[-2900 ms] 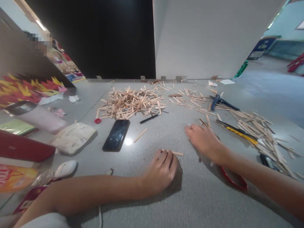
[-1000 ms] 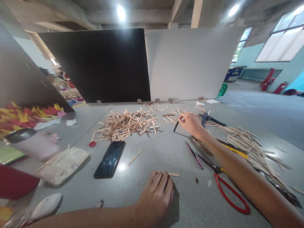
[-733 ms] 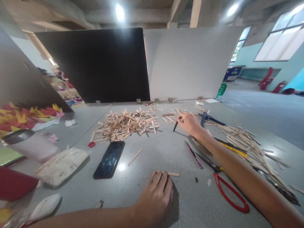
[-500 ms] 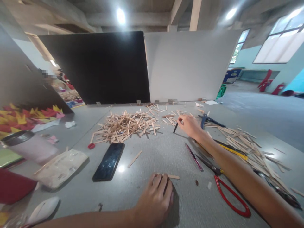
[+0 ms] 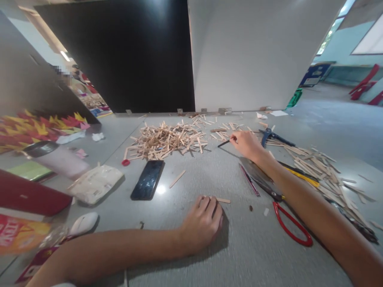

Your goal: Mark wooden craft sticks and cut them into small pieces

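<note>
My left hand (image 5: 202,223) rests on the table with its fingers bent down and closed over a wooden craft stick (image 5: 224,200), whose right end pokes out past the fingertips. Further off, my right hand (image 5: 247,144) pinches a thin black pen (image 5: 223,143), which slants down left towards the tabletop. A loose craft stick (image 5: 177,179) lies between the phone (image 5: 147,180) and my hands. Under and beside my right forearm are a dark red craft knife or pen (image 5: 249,180) and red-handled scissors (image 5: 291,225), partly hidden.
A heap of cut sticks (image 5: 167,139) lies at the back. Right are dark blue pliers (image 5: 273,137), a yellow cutter (image 5: 302,175) and longer sticks (image 5: 326,175). Left stand a tumbler (image 5: 60,159), a plastic packet (image 5: 95,183) and a white mouse (image 5: 84,223). Black and white boards (image 5: 254,56) close off the back.
My right hand has moved away from beside the scissors and taken hold of the black pen; lately the pen has tilted flatter. My left hand stays on the stick. The view tipped up, then down.
</note>
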{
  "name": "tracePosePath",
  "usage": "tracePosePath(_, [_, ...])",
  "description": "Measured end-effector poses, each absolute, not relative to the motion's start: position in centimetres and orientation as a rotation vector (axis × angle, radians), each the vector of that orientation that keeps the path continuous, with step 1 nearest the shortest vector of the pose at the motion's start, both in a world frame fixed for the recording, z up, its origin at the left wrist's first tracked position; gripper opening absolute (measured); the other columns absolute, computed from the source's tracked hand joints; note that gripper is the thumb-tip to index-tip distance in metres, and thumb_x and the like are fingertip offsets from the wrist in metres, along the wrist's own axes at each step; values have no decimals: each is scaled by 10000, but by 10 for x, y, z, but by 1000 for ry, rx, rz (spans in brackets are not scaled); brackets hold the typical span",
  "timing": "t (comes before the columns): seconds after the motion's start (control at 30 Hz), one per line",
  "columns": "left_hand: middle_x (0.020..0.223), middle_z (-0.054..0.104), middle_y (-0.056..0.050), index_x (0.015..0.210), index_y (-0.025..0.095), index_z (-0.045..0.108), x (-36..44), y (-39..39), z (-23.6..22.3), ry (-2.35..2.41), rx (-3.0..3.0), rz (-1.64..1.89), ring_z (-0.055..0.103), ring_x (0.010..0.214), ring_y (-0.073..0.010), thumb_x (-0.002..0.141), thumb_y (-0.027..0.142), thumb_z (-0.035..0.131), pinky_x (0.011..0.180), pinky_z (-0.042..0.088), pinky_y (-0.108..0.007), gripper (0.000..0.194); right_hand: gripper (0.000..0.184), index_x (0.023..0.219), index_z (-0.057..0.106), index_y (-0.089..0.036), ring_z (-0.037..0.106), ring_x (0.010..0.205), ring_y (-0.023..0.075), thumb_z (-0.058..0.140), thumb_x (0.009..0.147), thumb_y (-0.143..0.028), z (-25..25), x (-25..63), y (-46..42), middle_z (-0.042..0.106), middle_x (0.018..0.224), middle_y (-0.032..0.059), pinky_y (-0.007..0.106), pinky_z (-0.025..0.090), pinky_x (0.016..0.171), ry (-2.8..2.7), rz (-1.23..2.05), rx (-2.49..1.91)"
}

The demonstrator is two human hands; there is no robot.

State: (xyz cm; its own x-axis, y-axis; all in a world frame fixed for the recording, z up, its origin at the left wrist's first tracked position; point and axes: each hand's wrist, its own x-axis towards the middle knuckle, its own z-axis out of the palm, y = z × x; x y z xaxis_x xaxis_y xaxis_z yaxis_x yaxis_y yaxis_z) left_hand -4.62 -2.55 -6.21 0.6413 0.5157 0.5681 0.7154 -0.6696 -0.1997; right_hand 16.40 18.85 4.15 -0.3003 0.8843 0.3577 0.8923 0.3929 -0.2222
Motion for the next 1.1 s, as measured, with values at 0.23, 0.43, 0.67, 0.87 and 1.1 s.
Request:
tracePosePath(0.23, [1051,790,-192,1044,73,741,-47,-25,-61,-972,-2514,-632,726,914,-291,1039,216,523,877,555,-432,261,191,914,826,-179,770,786,263,637,926,-150,58,174,187,837,879,112,343,541,788,-2174,-1,-1476])
tracePosePath(0.43, [1041,791,-190,1035,72,741,-47,-25,-60,-957,-2491,-664,723,897,-285,1042,198,493,862,544,-425,278,172,875,812,-170,764,764,249,646,916,-152,58,179,192,834,850,107,324,517,754,-2149,-28,-1446])
tracePosePath(0.67, [1050,796,-191,1078,66,745,-47,-22,-61,-967,-2500,-708,726,934,-289,1050,183,443,886,533,-435,326,167,859,799,-182,755,769,252,650,931,-159,52,180,195,834,871,112,320,501,736,-2221,-30,-1454])
tracePosePath(0.87, [1075,788,-194,1066,89,742,-48,-23,-59,-986,-2550,-645,717,948,-283,1053,200,448,883,531,-427,315,195,911,803,-193,748,811,261,614,944,-157,46,179,197,827,882,114,335,514,760,-2236,-43,-1450])
tracePosePath(1.1, [1095,787,-195,1117,71,743,-49,-23,-56,-1000,-2570,-610,720,975,-297,1063,194,431,900,537,-444,339,186,963,801,-176,743,820,260,616,960,-152,47,178,197,820,889,119,336,514,762,-2265,-15,-1456])
